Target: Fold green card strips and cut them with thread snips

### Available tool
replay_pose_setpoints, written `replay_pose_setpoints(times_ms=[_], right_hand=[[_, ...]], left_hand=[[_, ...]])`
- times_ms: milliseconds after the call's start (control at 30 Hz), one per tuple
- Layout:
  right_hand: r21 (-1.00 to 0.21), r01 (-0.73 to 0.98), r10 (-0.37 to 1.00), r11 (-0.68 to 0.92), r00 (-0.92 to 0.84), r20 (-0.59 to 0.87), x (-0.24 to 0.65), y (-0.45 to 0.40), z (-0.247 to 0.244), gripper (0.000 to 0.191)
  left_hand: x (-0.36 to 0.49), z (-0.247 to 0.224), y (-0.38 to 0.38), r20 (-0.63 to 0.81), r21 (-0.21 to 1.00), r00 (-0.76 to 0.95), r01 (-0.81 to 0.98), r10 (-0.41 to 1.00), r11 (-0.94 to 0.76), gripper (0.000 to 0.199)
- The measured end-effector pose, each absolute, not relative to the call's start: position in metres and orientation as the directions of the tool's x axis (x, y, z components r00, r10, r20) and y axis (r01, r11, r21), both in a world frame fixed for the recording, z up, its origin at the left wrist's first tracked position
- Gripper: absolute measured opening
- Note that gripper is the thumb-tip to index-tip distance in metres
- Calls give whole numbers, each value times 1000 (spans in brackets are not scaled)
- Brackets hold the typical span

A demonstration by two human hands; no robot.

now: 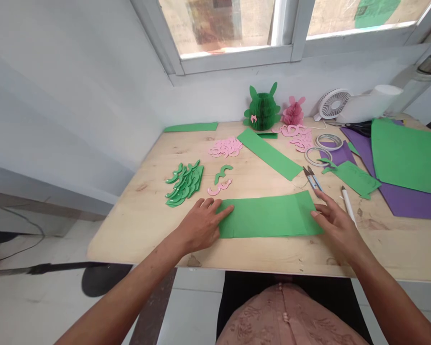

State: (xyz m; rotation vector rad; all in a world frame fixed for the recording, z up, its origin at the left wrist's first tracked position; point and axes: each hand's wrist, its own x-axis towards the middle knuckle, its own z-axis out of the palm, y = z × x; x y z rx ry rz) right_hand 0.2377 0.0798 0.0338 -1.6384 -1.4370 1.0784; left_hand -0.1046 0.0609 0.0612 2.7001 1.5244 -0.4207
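A long green paper strip (269, 215) lies flat near the front edge of the table, with crease lines towards both ends. My left hand (203, 223) rests at its left end, the index finger stretched out over the paper. At the right end is my right hand (334, 218), its thumb touching the strip and its fingers apart. Just beyond the left hand are a green curvy cutout (222, 173) and a pink curvy cutout (219, 187). Small blue-handled scissors (311, 178) and a white pen (349, 205) lie close to the right hand.
Piles of green cutouts (185, 183) and pink cutouts (226, 147) lie to the left. Another green strip (269, 153) is behind. Honeycomb paper figures (263, 112), a small fan (334, 104), tape rolls (318, 156), and green sheets (409, 155) over purple ones stand or lie further back and right.
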Motion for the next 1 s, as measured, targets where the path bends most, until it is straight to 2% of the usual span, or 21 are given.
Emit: replay_pose_setpoints(times_ms=[100,200,1000], right_hand=[[-868,492,996,-67,-22,-89,238,79,32,61],[-864,502,995,-33,-69,-78,238,79,28,59],[-881,467,993,-73,-46,-106,241,80,20,55]], left_hand=[[-104,62,61,-243,-118,483,846,841,-520,62],[-104,61,61,-245,-115,481,848,842,-518,61],[-105,58,61,-229,-122,485,846,844,-519,63]])
